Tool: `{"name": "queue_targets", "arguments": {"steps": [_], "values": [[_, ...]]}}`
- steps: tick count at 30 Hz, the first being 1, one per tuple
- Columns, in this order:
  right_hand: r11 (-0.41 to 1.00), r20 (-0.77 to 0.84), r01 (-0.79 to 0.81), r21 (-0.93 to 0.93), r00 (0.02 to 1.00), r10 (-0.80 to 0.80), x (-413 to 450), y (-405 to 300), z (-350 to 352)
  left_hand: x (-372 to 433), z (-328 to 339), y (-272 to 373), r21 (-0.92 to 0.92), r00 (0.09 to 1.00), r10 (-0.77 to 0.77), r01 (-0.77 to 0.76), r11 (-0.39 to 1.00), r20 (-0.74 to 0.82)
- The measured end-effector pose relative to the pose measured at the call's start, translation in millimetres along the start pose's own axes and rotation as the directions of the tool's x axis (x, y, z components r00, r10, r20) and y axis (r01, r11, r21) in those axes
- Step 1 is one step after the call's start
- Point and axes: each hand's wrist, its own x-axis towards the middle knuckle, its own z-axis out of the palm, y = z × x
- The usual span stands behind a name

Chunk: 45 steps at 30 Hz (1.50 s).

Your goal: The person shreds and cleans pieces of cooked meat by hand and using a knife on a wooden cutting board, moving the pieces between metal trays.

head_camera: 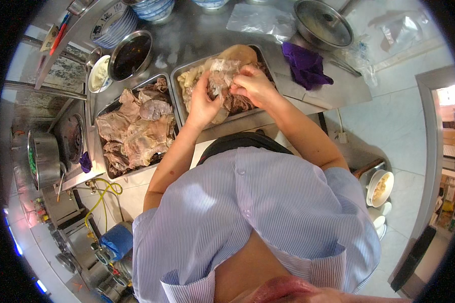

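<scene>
A piece of meat in clear plastic film (pixel 222 74) is held between both hands over a metal tray (pixel 176 81) of cooked meat and pale offal. My left hand (pixel 203 102) supports its left side with the thumb and fingers. On the right, my right hand (pixel 254 85) pinches the film's edge. Beneath the hands, some of the tray's contents are hidden. A second metal tray (pixel 103 161), piled with large cooked meat pieces (pixel 144 132), lies to the left.
A bowl of dark liquid (pixel 131 56), stacked plates (pixel 113 26) and a bowl of white paste (pixel 99 74) stand at the left. Rightward are a purple cloth (pixel 305 66), metal tongs (pixel 345 68), a metal basin (pixel 323 24) and plastic bags (pixel 261 21). A large pot (pixel 45 159) stands far left.
</scene>
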Motion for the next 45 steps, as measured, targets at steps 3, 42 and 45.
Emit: {"name": "queue_targets", "arguments": {"steps": [3, 42, 45], "values": [[0.996, 0.053, -0.019, 0.083, 0.998, 0.014, -3.9, -4.5, 1.2, -1.7, 0.0, -7.0, 0.113, 0.998, 0.045, -0.041, 0.993, -0.033], [0.329, 0.322, 0.547, -0.769, 0.778, -0.54, 3.4, 7.9, -21.3, 1.1, -29.0, 6.6, 0.476, 0.954, -0.05, -0.102, 0.874, 0.297], [0.394, 0.304, 0.529, -0.752, 0.808, -0.504, 2.0, 2.9, -21.8, 5.5, -32.4, 1.3, 0.381, 0.94, 0.057, -0.191, 0.905, 0.336]]}}
